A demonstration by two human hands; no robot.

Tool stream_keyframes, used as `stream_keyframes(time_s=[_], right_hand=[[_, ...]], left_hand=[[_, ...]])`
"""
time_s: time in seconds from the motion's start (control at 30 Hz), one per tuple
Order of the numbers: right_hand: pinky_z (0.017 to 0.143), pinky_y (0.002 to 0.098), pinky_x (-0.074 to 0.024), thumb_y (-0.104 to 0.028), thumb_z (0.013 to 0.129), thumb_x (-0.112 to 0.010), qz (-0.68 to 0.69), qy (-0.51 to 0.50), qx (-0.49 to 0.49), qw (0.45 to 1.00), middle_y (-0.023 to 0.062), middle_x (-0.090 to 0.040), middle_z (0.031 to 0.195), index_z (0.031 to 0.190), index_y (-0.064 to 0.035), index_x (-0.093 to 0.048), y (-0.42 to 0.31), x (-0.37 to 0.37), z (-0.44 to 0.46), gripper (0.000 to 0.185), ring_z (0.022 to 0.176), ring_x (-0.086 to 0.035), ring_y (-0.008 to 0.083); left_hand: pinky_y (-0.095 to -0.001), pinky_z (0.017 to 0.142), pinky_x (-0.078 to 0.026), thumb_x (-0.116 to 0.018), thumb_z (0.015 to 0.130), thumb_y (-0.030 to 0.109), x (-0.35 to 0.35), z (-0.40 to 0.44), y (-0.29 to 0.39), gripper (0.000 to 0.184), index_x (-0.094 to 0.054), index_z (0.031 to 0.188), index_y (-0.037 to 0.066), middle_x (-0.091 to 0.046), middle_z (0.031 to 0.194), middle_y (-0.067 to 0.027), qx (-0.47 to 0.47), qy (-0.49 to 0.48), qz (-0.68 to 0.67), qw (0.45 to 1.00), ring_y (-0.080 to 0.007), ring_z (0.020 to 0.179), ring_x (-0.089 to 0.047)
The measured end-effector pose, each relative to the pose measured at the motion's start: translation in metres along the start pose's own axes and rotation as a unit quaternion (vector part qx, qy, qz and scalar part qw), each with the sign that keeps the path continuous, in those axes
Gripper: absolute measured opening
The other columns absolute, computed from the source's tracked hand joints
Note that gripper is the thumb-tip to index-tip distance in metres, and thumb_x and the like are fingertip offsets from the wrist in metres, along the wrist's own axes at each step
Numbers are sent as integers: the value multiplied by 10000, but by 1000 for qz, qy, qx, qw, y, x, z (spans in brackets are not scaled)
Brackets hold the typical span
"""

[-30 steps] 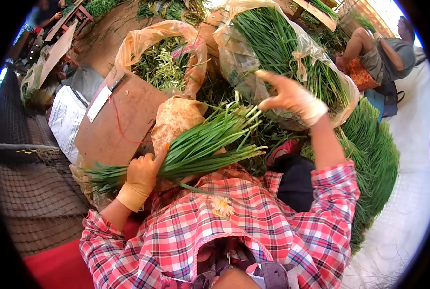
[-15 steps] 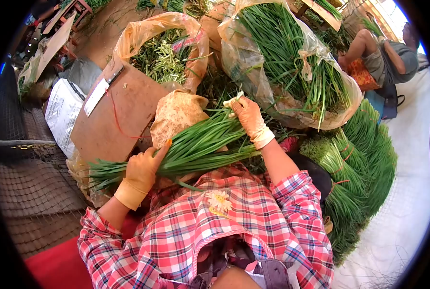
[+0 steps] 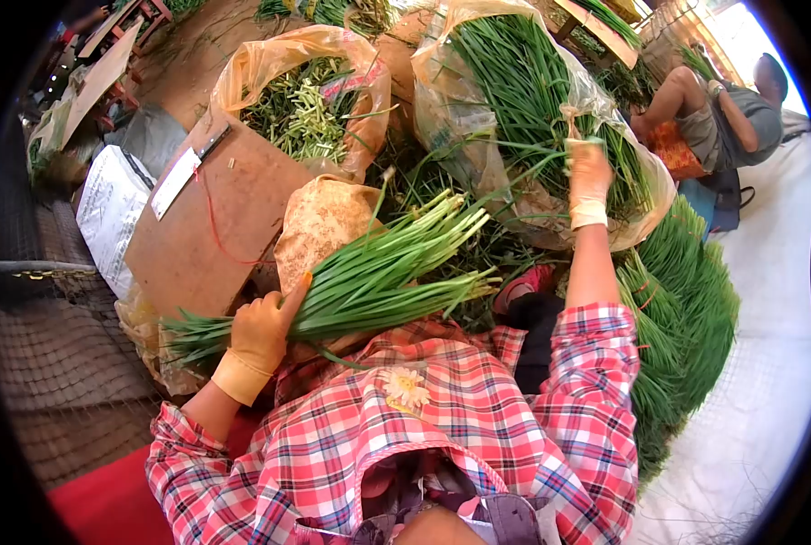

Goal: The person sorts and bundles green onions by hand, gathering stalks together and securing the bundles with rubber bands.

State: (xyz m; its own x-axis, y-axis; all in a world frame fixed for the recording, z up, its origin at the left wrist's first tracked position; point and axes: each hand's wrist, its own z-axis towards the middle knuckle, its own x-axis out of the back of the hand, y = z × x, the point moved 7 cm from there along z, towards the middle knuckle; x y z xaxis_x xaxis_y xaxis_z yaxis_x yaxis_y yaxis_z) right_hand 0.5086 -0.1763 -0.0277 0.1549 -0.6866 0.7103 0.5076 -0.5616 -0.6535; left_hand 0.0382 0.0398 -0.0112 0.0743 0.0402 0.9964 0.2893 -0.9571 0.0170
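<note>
A bunch of green chives (image 3: 369,282) lies across my lap, its pale cut ends pointing right. My left hand (image 3: 262,331), in a tan rubber glove, is closed around the leafy part, thumb on top. My right hand (image 3: 589,182), gloved too, is at the near side of a clear plastic bag (image 3: 464,136) filled with loose chives (image 3: 514,82). Its fingers look curled in among the blades and the bag's twisted edge; what they grip, if anything, is hidden. A stained tan cloth-like bundle (image 3: 319,222) rests just beyond the held bunch.
A knife (image 3: 183,177) lies on a brown board (image 3: 214,218) with a red string. Behind it stands an orange-tinted bag (image 3: 242,77) of cut stalks. Tied chive bundles (image 3: 687,309) are piled at my right. Another person (image 3: 741,118) sits at the far right.
My right hand has left the stalk ends of the held bunch and moved right and forward to the bag of chives. My left hand keeps its hold; the pale ends are now uncovered.
</note>
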Motion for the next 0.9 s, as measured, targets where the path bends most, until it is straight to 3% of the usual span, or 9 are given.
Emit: stream_keyframes(time_s=[0.07,0.1,0.23,0.37,0.57,0.67,0.73,0.77,0.9], right_hand=[[861,344,-479,-264,828,-609,-117,-314,-89,938,131,-603,1112,1166,-91,-566,-45,-46,-30,382,973,-596,264],[930,368,-431,-355,799,-637,-247,-392,66,884,166,-572,1168,1237,-101,-519,-68,-67,-45,519,1032,-575,290],[958,364,-395,-691,671,-581,-109,-461,105,874,178,-538,1219,1220,-54,-535,-132,-107,-56,842,1143,-510,298],[913,383,-418,-419,751,-641,-56,-589,138,794,148,-644,1012,1102,-120,-638,-156,-153,-114,461,987,-580,302],[831,425,-437,-211,840,-515,-189,-296,230,908,118,-659,794,870,-123,-673,-137,-134,-102,183,748,-615,304],[520,389,-495,-135,769,-528,-384,-209,212,874,139,-649,729,750,-79,-649,-72,-109,-71,135,601,-632,277],[619,379,-523,-191,778,-583,-469,-330,69,816,143,-666,792,753,-66,-685,-15,-83,-60,164,715,-663,274],[736,385,-507,-212,800,-595,-466,-408,-13,785,184,-648,953,1003,-43,-659,-6,-73,-61,272,861,-644,294],[946,353,-401,-270,781,-650,-78,-340,57,935,178,-525,1233,1329,-108,-415,-94,-61,-45,618,1097,-531,319]], left_hand=[[-352,538,-456,-545,711,44,2,-2,-1,720,-359,1374,256,-571,828,-74,-3,11,11,1000,-252,614,-562],[-347,540,-455,-540,715,50,4,-2,0,701,-376,1364,259,-576,845,-71,-8,25,13,1000,-245,614,-560],[-337,544,-454,-534,719,66,9,3,7,656,-424,1333,269,-590,898,-66,-18,52,22,998,-230,611,-556],[-334,545,-454,-540,710,69,15,4,9,658,-435,1325,276,-590,898,-62,-28,47,21,998,-226,609,-555],[-345,530,-450,-550,697,62,19,10,10,690,-415,1336,289,-570,849,-62,-34,39,23,998,-231,592,-543],[-351,525,-448,-558,691,53,16,8,8,713,-399,1345,288,-565,846,-71,-40,20,11,999,-241,582,-536],[-349,521,-447,-567,683,49,16,7,7,721,-398,1344,284,-565,846,-71,-36,23,13,999,-242,579,-535],[-349,521,-447,-567,683,49,16,6,6,721,-398,1344,284,-565,846,-71,-35,24,13,999,-242,579,-535],[-363,575,-464,-586,656,35,9,9,7,759,-385,1346,277,-577,917,-74,-21,-6,6,1000,-263,652,-565]])
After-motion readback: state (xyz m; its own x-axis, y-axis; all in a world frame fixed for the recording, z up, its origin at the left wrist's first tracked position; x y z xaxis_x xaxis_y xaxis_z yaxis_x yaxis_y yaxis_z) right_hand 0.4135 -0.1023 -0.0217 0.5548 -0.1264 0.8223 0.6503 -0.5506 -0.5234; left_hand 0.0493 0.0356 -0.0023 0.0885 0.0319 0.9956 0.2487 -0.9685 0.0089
